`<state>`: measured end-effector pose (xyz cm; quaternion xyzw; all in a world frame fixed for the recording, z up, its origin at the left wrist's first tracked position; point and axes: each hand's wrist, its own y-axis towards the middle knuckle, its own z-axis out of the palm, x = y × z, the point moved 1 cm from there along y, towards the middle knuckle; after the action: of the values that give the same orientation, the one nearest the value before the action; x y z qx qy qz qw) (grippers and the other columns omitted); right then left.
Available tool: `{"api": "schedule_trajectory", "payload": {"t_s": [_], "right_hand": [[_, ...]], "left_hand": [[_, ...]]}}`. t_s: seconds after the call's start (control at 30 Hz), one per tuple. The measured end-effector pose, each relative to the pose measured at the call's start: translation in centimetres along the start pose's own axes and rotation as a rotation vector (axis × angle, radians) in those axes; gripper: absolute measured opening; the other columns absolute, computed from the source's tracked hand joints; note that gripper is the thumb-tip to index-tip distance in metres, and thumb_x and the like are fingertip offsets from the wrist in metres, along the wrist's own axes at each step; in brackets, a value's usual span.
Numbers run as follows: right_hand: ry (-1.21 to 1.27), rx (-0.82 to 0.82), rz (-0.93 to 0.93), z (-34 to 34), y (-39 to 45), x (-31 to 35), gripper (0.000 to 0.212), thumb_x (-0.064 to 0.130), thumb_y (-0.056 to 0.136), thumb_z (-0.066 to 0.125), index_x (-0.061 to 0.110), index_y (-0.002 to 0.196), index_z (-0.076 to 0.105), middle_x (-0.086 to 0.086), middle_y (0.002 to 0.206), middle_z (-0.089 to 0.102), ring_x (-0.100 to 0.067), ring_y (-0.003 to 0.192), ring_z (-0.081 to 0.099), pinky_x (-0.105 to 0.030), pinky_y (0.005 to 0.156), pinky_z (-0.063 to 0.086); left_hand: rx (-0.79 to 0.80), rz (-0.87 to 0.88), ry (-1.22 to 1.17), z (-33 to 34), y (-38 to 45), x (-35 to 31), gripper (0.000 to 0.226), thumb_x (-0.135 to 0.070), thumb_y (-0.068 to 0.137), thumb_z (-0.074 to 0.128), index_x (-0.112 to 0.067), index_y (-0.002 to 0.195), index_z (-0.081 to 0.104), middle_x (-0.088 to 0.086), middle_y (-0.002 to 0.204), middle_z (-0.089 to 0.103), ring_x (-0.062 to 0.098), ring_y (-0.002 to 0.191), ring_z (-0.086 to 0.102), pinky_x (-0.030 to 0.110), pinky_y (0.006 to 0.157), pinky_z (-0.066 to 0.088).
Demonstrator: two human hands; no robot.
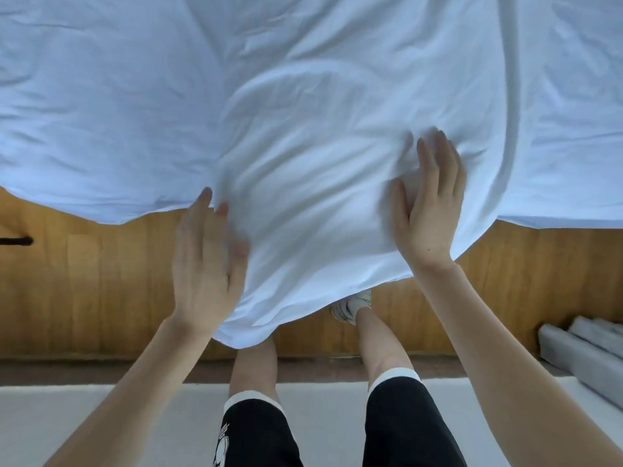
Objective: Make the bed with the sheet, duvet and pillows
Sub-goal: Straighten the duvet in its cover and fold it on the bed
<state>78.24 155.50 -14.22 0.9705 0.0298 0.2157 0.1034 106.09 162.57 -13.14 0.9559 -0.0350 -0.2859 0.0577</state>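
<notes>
A white sheet (303, 79) covers the bed across the top of the head view, and its near edge hangs over the wooden side. In the middle a loose bulge of the sheet (313, 224) sags down toward my legs. My left hand (205, 261) lies against the bulge's left side with its fingers stretched out and its thumb pressed into the cloth. Against the right side of the bulge rests my right hand (429, 203), fingers spread and thumb apart. Neither hand visibly closes on the cloth, and both are blurred by motion. No duvet or pillows can be made out.
Under the sheet's edge runs a wooden panel (101, 281) with a black handle (17, 241) at the far left. Grey rolled bundles (586, 348) lie at the right. My legs in black shorts and one white shoe (352, 303) stand on a pale floor (101, 423).
</notes>
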Motion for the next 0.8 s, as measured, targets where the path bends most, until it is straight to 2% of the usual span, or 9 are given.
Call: {"api": "schedule_trajectory", "payload": {"t_s": [0.13,0.23,0.33,0.4,0.47,0.57,0.7,0.77,0.8], "right_hand": [[-0.072,0.005,0.032,-0.8,-1.4,-1.7,0.049,0.023,0.095,0.049,0.01,0.14,0.034,-0.025,0.146,0.037,-0.04,0.137,0.032,-0.052,0.113,0.024],[-0.109,0.0,0.065,-1.4,-1.7,-2.7,0.05,0.034,0.096,0.048,0.013,0.141,0.039,-0.027,0.148,0.034,-0.041,0.138,0.029,-0.054,0.112,0.023],[-0.159,0.098,0.116,-1.0,-1.3,-4.8,0.057,0.047,0.096,0.043,0.017,0.144,0.04,-0.024,0.153,0.026,-0.041,0.142,0.022,-0.056,0.111,0.018],[-0.106,0.259,0.343,-0.6,-1.1,-7.2,0.072,0.06,0.092,0.038,0.022,0.151,0.023,-0.016,0.158,0.014,-0.033,0.146,0.01,-0.056,0.114,0.012],[0.091,0.39,0.713,-0.5,-1.3,-9.6,0.091,0.071,0.083,0.04,0.027,0.153,0.003,-0.006,0.161,0.004,-0.022,0.148,0.002,-0.053,0.117,0.011],[0.205,0.473,0.87,-1.0,-0.7,-10.6,0.1,0.071,0.078,0.053,0.027,0.153,0.004,0.001,0.159,0.015,-0.018,0.146,0.012,-0.046,0.115,0.022],[0.238,0.213,0.887,-2.8,-1.6,-10.1,0.083,0.064,0.067,0.066,0.018,0.133,0.045,0.002,0.127,0.053,-0.015,0.119,0.05,-0.033,0.096,0.044],[0.459,0.085,0.983,-3.0,-3.5,-9.4,0.044,0.054,0.075,0.066,0.019,0.101,0.056,0.013,0.09,0.059,-0.003,0.082,0.056,-0.023,0.075,0.047],[0.579,0.053,1.038,-2.8,-4.3,-9.1,0.03,0.047,0.082,0.065,0.02,0.081,0.052,0.017,0.069,0.051,0.0,0.062,0.048,-0.019,0.064,0.042]], "left_hand": [[0.085,0.21,0.026,3.1,6.6,-4.4,0.05,-0.029,0.097,0.042,-0.005,0.141,0.032,0.038,0.145,0.025,0.043,0.138,0.024,0.051,0.114,0.023],[0.12,0.29,0.192,6.0,9.7,-7.2,0.053,-0.036,0.096,0.046,-0.01,0.141,0.043,0.033,0.148,0.026,0.042,0.139,0.026,0.053,0.114,0.02],[0.2,0.306,0.346,8.8,11.0,-8.1,0.059,-0.046,0.094,0.045,-0.014,0.143,0.042,0.031,0.15,0.025,0.042,0.14,0.025,0.055,0.113,0.018],[0.268,0.339,0.391,10.1,10.7,-8.1,0.063,-0.05,0.092,0.045,-0.015,0.144,0.039,0.032,0.15,0.021,0.044,0.141,0.021,0.057,0.114,0.015],[0.362,0.452,0.404,11.2,9.8,-8.4,0.066,-0.05,0.089,0.048,-0.016,0.145,0.036,0.03,0.153,0.017,0.043,0.142,0.016,0.057,0.114,0.01],[0.485,0.638,0.393,12.2,7.9,-9.7,0.064,-0.044,0.086,0.053,-0.018,0.143,0.038,0.024,0.155,0.016,0.038,0.144,0.015,0.054,0.116,0.007],[0.465,0.578,0.339,12.1,6.3,-11.1,0.059,-0.034,0.084,0.053,-0.018,0.14,0.045,0.022,0.155,0.02,0.034,0.145,0.018,0.049,0.118,0.012],[0.422,0.541,0.309,11.6,5.5,-11.1,0.057,-0.03,0.084,0.053,-0.017,0.139,0.047,0.021,0.154,0.023,0.034,0.144,0.022,0.048,0.117,0.016],[0.41,0.531,0.301,11.3,5.1,-11.1,0.057,-0.029,0.084,0.054,-0.016,0.139,0.047,0.02,0.154,0.024,0.034,0.143,0.023,0.048,0.117,0.017]]}}
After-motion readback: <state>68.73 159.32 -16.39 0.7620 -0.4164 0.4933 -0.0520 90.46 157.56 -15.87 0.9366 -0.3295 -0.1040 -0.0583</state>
